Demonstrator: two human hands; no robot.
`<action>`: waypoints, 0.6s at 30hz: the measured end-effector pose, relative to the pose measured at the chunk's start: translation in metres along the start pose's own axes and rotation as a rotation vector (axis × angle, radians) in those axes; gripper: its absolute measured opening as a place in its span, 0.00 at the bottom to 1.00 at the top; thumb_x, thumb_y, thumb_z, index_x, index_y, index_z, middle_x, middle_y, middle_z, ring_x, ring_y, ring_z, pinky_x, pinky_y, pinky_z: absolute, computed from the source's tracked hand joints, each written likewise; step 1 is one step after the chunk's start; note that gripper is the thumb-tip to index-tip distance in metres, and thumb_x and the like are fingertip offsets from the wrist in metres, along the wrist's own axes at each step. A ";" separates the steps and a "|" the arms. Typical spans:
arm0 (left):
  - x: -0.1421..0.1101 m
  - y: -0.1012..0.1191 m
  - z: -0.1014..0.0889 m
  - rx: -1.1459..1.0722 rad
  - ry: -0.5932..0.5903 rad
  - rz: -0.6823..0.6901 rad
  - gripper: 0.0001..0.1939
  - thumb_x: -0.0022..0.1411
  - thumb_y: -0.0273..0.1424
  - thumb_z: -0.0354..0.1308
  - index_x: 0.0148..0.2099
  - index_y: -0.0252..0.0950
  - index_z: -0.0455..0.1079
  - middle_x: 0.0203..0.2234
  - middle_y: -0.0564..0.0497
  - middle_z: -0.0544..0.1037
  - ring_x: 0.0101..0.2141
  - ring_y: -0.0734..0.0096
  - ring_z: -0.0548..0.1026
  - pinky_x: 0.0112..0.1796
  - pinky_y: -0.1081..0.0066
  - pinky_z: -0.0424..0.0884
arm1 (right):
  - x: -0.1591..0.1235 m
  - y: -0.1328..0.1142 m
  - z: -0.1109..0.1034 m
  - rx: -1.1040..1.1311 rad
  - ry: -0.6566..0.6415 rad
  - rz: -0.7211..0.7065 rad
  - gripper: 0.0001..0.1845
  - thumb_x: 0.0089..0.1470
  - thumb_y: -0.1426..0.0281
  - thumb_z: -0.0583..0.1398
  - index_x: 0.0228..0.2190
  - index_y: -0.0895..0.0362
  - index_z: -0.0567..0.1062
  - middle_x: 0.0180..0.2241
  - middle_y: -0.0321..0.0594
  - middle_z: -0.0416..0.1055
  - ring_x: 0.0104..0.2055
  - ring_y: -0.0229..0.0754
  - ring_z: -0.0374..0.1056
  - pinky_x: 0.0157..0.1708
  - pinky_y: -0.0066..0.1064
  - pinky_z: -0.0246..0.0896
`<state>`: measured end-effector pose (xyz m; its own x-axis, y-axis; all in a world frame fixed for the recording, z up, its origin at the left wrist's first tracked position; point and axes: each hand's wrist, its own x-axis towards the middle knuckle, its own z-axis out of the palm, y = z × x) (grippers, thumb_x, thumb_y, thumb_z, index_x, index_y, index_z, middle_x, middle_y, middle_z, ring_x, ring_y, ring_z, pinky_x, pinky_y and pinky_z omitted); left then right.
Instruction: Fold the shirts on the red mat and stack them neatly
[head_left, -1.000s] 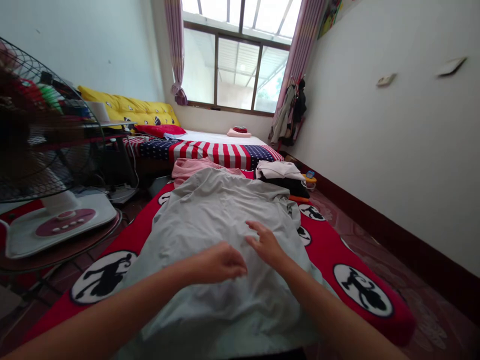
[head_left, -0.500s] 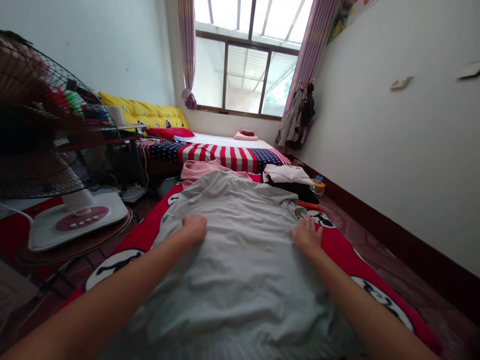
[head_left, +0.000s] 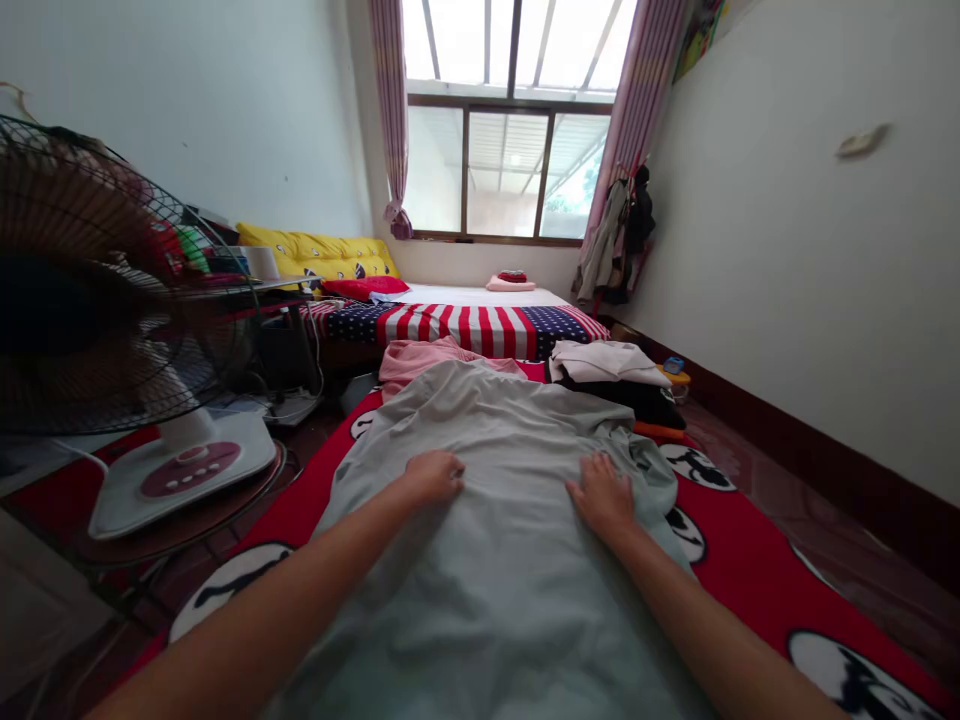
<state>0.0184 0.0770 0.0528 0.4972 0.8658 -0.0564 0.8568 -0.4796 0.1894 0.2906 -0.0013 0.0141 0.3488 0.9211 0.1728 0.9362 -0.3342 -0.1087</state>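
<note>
A pale grey-green cloth garment (head_left: 499,590) lies spread over a red mat with black-and-white cartoon circles (head_left: 750,570). My left hand (head_left: 433,478) rests palm down on the garment, left of its middle. My right hand (head_left: 601,495) lies flat on the same cloth, fingers spread, near a gathered fold at the right side. Neither hand holds anything. Beyond the garment's far end lies a pink cloth (head_left: 431,362). A folded white garment (head_left: 604,362) sits on dark clothing (head_left: 622,400) at the far right.
An electric fan (head_left: 97,300) on a white base stands at the left, with cables behind it. Farther on is a bed with a flag-patterned cover (head_left: 457,330) and a yellow cushion. Clothes hang by the window, and a wall with a dark skirting runs along the right.
My hands have come down from above the cloth and now rest on it, closer together than half a second ago. The view has tilted upward, and the garment looks smoother.
</note>
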 end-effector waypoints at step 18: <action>0.069 0.036 0.061 -0.073 0.379 -0.061 0.25 0.65 0.38 0.48 0.61 0.35 0.62 0.62 0.43 0.61 0.63 0.57 0.56 0.61 0.56 0.50 | 0.088 -0.064 0.004 0.834 -0.284 -0.412 0.16 0.52 0.67 0.59 0.43 0.57 0.77 0.34 0.41 0.78 0.32 0.41 0.73 0.35 0.32 0.67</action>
<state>0.0915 0.1106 -0.0041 0.3478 0.8905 0.2934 0.8645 -0.4257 0.2673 0.2614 0.1017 0.0323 -0.1256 0.9846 0.1219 0.6136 0.1736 -0.7703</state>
